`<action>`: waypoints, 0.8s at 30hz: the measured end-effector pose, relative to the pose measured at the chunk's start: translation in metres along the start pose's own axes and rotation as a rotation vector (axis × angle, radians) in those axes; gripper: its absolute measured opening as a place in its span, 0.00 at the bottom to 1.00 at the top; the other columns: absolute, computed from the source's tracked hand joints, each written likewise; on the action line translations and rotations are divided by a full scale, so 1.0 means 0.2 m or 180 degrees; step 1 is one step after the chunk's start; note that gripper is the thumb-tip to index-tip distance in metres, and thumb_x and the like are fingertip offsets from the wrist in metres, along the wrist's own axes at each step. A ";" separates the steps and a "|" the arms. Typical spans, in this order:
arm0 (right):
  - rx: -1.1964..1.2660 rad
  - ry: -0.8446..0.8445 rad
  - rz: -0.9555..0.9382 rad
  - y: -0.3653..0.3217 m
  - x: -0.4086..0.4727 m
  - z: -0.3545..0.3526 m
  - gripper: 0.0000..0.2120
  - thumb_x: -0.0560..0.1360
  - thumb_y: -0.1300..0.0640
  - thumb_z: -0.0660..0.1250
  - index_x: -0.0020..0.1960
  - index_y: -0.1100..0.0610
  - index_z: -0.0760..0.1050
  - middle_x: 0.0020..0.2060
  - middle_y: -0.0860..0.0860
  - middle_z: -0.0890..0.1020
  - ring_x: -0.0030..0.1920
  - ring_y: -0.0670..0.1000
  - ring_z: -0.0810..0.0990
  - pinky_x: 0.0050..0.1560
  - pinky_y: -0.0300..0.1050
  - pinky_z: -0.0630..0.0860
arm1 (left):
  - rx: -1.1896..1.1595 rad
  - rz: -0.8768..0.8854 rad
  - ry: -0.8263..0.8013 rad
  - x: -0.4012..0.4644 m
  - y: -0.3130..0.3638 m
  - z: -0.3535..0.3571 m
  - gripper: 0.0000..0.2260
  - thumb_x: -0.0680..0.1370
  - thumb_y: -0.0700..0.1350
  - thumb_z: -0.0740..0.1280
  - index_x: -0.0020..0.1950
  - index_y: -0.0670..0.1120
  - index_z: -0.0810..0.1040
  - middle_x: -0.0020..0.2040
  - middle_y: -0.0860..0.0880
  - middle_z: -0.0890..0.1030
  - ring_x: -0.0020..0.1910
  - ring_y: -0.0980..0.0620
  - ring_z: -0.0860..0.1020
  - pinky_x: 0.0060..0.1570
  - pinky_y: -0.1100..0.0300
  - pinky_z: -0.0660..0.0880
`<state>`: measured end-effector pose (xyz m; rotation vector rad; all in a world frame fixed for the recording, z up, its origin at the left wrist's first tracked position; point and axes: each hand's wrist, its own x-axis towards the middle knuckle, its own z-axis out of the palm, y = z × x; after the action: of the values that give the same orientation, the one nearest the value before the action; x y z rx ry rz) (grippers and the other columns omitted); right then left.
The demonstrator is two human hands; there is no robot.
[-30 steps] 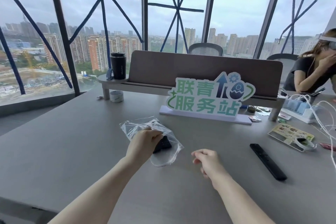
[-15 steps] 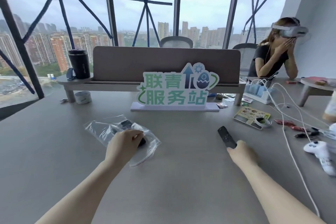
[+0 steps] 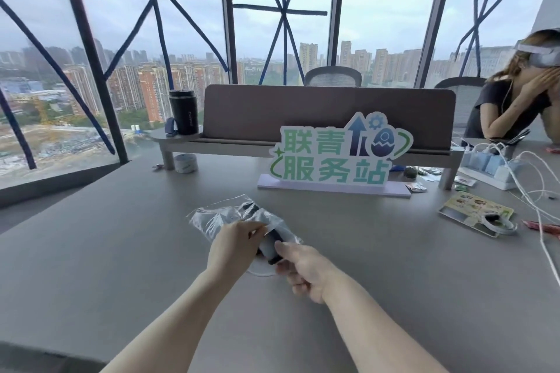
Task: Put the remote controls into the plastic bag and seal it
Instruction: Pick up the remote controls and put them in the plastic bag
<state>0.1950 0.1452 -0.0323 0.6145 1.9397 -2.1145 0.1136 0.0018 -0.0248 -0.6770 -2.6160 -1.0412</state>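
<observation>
A clear plastic bag (image 3: 218, 216) lies on the grey table (image 3: 106, 251) in front of me, with a dark remote control (image 3: 250, 208) showing through it. My left hand (image 3: 235, 247) pinches the bag's near edge at its mouth. My right hand (image 3: 303, 271) grips a black remote control (image 3: 271, 251) whose far end is at the bag's mouth, beside my left fingers. How far that remote sits inside the bag is hidden by the crumpled plastic and my hands.
A green-lettered sign (image 3: 336, 157) stands behind the bag, before a brown desk divider (image 3: 303, 112) and a black tumbler (image 3: 183, 112). A tape roll (image 3: 186, 163) lies far left. A card (image 3: 475, 213), white cables (image 3: 539, 191) and a seated person (image 3: 515, 106) are right.
My right hand took the black remote from the table at the right and brought it left to the bag's mouth. My left hand stayed on the bag.
</observation>
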 end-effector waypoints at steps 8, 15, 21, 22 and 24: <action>-0.1456 0.1919 -0.0905 0.05 0.06 -0.10 0.09 0.73 0.54 0.66 0.53 0.48 0.74 0.39 0.49 0.80 0.37 0.51 0.78 0.33 0.42 0.69 | 0.0135 0.0038 -0.0209 -0.04 -0.09 0.01 0.09 0.74 0.52 0.62 0.45 0.52 0.81 0.43 0.52 0.83 0.42 0.47 0.78 0.42 0.51 0.78; -0.2229 0.1780 -0.1109 0.00 0.20 -0.05 0.14 0.76 0.58 0.63 0.60 0.52 0.79 0.55 0.52 0.84 0.54 0.55 0.81 0.49 0.44 0.75 | 0.1008 -0.0094 -0.0954 -0.11 -0.14 -0.08 0.24 0.69 0.43 0.60 0.62 0.64 0.71 0.54 0.52 0.74 0.51 0.45 0.78 0.41 0.58 0.71; -0.1563 0.1953 -0.1394 -0.14 0.06 -0.07 0.11 0.73 0.63 0.61 0.42 0.53 0.81 0.30 0.52 0.83 0.31 0.52 0.80 0.35 0.45 0.77 | 0.0547 -0.0747 -0.0394 -0.01 -0.15 -0.26 0.20 0.71 0.43 0.65 0.62 0.55 0.76 0.55 0.46 0.80 0.47 0.44 0.82 0.47 0.54 0.78; -0.1323 0.1962 -0.1481 -0.20 0.02 -0.07 0.11 0.73 0.63 0.62 0.40 0.53 0.82 0.27 0.52 0.83 0.26 0.51 0.77 0.30 0.44 0.75 | -0.0125 -0.0927 -0.0286 0.04 -0.12 -0.30 0.17 0.71 0.41 0.66 0.59 0.51 0.79 0.49 0.45 0.82 0.36 0.44 0.83 0.42 0.53 0.80; -0.0637 0.1945 -0.1697 -0.33 -0.08 -0.07 0.12 0.74 0.64 0.63 0.38 0.55 0.83 0.25 0.53 0.82 0.21 0.49 0.73 0.23 0.40 0.70 | -0.1268 -0.0997 -0.0123 0.14 -0.02 -0.42 0.13 0.70 0.37 0.69 0.54 0.43 0.81 0.42 0.44 0.82 0.26 0.47 0.81 0.34 0.53 0.82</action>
<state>0.1831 0.1645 0.0331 0.8503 2.8827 -2.1233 0.0925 -0.0496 0.0432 -0.3663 -2.6246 -1.6851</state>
